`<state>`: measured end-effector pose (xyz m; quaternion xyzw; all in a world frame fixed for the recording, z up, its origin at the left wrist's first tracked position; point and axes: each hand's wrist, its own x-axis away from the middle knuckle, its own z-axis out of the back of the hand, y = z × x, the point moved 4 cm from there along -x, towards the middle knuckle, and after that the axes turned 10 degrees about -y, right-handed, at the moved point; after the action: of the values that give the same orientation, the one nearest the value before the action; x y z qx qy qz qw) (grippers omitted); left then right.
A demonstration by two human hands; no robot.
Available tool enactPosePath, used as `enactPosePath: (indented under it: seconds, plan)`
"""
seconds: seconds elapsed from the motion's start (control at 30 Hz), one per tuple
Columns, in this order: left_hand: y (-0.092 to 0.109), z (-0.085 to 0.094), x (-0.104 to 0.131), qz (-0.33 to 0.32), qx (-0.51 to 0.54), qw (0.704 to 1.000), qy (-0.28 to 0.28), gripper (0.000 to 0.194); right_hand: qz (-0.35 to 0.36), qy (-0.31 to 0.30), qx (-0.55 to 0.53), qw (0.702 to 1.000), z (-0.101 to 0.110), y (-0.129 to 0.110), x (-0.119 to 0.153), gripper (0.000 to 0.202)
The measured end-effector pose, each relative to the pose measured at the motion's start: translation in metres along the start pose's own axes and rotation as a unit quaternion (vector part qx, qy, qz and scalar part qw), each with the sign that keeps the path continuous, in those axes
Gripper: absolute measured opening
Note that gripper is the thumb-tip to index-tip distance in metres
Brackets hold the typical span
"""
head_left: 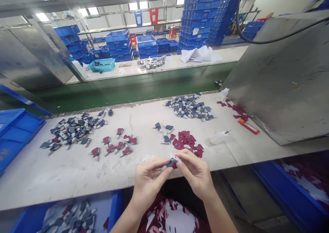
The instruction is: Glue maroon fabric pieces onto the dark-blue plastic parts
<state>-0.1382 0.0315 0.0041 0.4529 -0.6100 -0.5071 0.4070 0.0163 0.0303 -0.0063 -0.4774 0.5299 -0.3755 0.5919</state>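
Both hands meet at the table's front edge around one small grey-and-white part [173, 161] with dark red on its lower side. My left hand [151, 176] pinches its left end, and my right hand [194, 171] has thumb and fingers on its right end. Just beyond my right hand lies a pile of flat dark red pieces [185, 140]. A few grey-and-white parts [166, 139] rest beside that pile. Farther back is a larger heap of grey-and-white parts [190, 106]. Several red-faced parts [120, 146] are spread to the left.
The white table [108, 171] holds another heap of parts [74, 128] at left. Clear bottles [218, 137] and a red box [248, 126] lie at right. A green belt [144, 85] runs behind. Blue bins [17, 130] stand at left and below; a metal housing [285, 78] rises at right.
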Motion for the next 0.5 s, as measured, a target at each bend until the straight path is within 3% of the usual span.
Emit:
enactPosePath:
  seconds: [0.13, 0.33, 0.5]
  plan:
    - [0.0027, -0.0027, 0.0030, 0.019, 0.013, 1.000, 0.009, 0.026, 0.031, 0.040, 0.019, 0.999, -0.0039, -0.0008, 0.0026, 0.015]
    - [0.0043, -0.0029, 0.0029, -0.006, 0.021, 0.999, 0.025, 0.021, 0.042, 0.032, 0.043, 0.998, -0.0021, 0.0019, 0.0026, 0.019]
    - [0.0049, -0.0025, 0.0012, -0.038, -0.027, 0.999, -0.007, 0.020, 0.041, 0.049, 0.049, 0.997, -0.0010, 0.0014, 0.0038, 0.020]
